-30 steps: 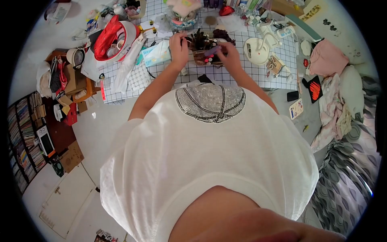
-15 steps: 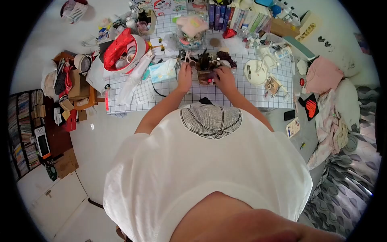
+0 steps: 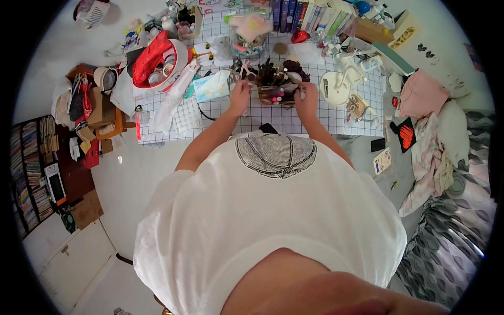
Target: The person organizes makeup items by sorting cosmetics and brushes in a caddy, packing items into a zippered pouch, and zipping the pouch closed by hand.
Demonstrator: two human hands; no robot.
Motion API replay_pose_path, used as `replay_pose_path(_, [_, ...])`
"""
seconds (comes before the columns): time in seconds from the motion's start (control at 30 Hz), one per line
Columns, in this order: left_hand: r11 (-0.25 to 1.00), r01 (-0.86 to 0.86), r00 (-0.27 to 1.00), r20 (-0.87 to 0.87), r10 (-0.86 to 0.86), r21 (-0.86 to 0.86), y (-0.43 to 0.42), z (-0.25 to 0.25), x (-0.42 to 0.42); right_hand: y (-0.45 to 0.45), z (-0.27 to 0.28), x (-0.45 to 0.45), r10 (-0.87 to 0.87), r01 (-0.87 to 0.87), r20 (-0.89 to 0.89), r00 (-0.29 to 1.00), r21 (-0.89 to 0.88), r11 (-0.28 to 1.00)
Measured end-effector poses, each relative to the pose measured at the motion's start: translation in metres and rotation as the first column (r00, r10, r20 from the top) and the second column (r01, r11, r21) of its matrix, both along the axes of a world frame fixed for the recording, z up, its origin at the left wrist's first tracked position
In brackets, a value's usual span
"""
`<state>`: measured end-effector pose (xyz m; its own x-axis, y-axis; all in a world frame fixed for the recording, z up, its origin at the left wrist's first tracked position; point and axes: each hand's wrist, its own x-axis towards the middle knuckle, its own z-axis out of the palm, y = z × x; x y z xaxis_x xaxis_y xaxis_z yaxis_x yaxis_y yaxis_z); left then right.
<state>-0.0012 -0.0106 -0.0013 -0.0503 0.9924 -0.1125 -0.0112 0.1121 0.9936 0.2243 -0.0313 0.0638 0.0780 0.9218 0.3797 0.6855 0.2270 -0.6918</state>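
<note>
On the gridded tabletop [image 3: 278, 119], between both hands: a brush box [image 3: 266, 96], set with its long axis left to right, roughly parallel to the near edge. Packed along its far side with dark brushes [image 3: 270, 73], bristle ends mostly upward and toward the far side. In the near part, pink-tipped sticks [image 3: 281, 91], lying at mixed angles. Just beyond the box's left end, left hand [image 3: 240, 95], fingers bent, near a pink holder [image 3: 245, 69]; too small to tell whether pinching anything. At the right end, right hand [image 3: 306, 98], fingers curled toward the corner of the box, apparently touching; cannot tell whether pressed together on it. To the left, a tissue pack [image 3: 211, 86] with blue lettering, too blurred to read for certain. At the far right, a row of books [image 3: 312, 20] with spines outward, titles too small to read. Right of the right hand, a white lamp base [image 3: 333, 94].
</note>
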Motion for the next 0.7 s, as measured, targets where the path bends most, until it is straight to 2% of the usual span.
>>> replay_pose_path(0.03, [0.996,0.062,0.997,-0.043,-0.064,-0.057,-0.001,-0.001,-0.003,-0.003,0.000,0.001,-0.103,0.101,0.048,0.993,0.054,0.993])
replay_pose_path(0.07, [0.986,0.121,0.988,-0.081,-0.131,-0.116,-0.003,-0.002,-0.006,-0.005,-0.005,0.002,-0.138,0.137,0.030,0.990,0.036,0.990])
replay_pose_path(0.13, [0.980,0.169,0.951,-0.245,-0.190,-0.105,-0.003,-0.013,-0.008,-0.005,-0.026,0.011,-0.208,0.208,-0.004,0.978,0.002,0.978])
replay_pose_path(0.17, [0.976,0.194,0.921,-0.325,-0.216,-0.099,-0.004,-0.017,-0.007,-0.005,-0.055,0.023,-0.150,0.146,-0.014,0.989,-0.157,0.977])
replay_pose_path(0.27, [0.935,0.277,0.912,-0.245,-0.328,-0.221,-0.007,-0.005,-0.002,-0.003,-0.072,0.030,-0.097,-0.032,-0.192,0.977,-0.575,0.817])
replay_pose_path(0.37, [0.952,0.260,0.901,-0.313,-0.299,-0.163,-0.003,-0.032,-0.002,0.002,-0.084,0.037,-0.081,-0.057,-0.217,0.973,-0.565,0.823])
replay_pose_path(0.47, [0.946,0.305,0.845,-0.427,-0.320,-0.105,0.003,-0.031,-0.001,0.008,-0.087,0.043,-0.061,-0.110,-0.240,0.969,-0.637,0.763])
replay_pose_path(0.57, [0.933,0.320,0.816,-0.452,-0.360,-0.166,0.009,-0.037,0.000,0.011,-0.082,0.042,-0.211,-0.161,-0.378,0.902,-0.744,0.648])
replay_pose_path(0.67, [0.885,0.326,0.813,-0.380,-0.441,-0.332,0.011,-0.027,0.003,0.015,-0.094,0.044,-0.299,-0.217,-0.470,0.831,-0.767,0.604])
replay_pose_path(0.7, [0.888,0.346,0.802,-0.397,-0.447,-0.303,0.011,-0.031,0.003,0.016,-0.091,0.043,-0.316,-0.225,-0.472,0.823,-0.781,0.583])
